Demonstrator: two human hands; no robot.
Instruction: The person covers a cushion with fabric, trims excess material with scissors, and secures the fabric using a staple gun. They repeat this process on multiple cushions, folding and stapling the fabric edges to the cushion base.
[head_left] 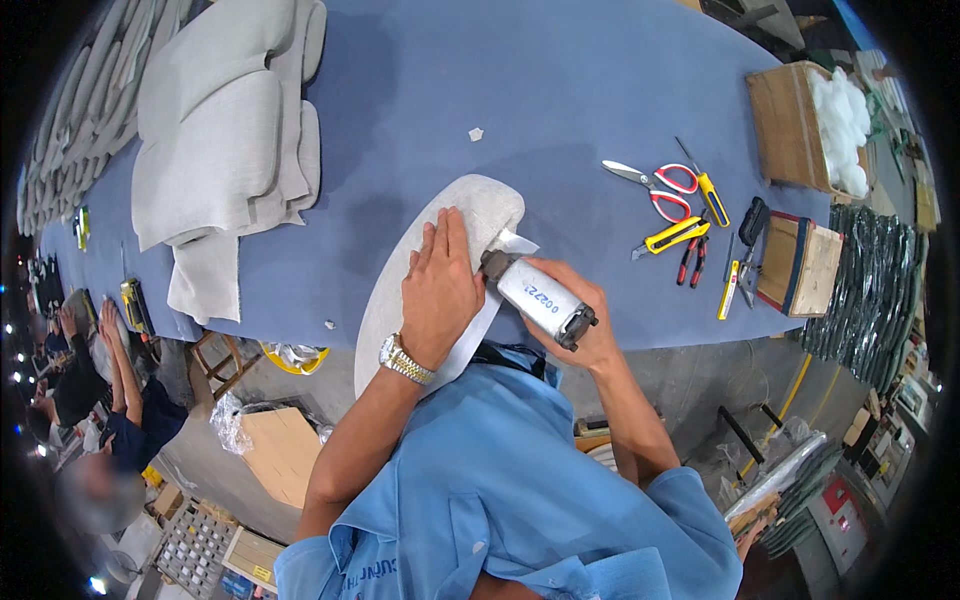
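A pale grey fabric-covered panel with a rounded end lies on the blue table, reaching over its front edge toward me. My left hand presses flat on it, fingers stretched out side by side. My right hand is wrapped round a silver-white staple gun. The gun is tilted, its dark nose at the panel's right edge, close to my left fingertips. Beside the nose a white flap of material sticks out from that edge. The exact contact under the nose is hidden.
Grey fabric pieces are piled at the left of the blue table. Right: red-handled scissors, a yellow utility knife, pliers, other tools, a wooden block and a box of white stuffing. People work at far left.
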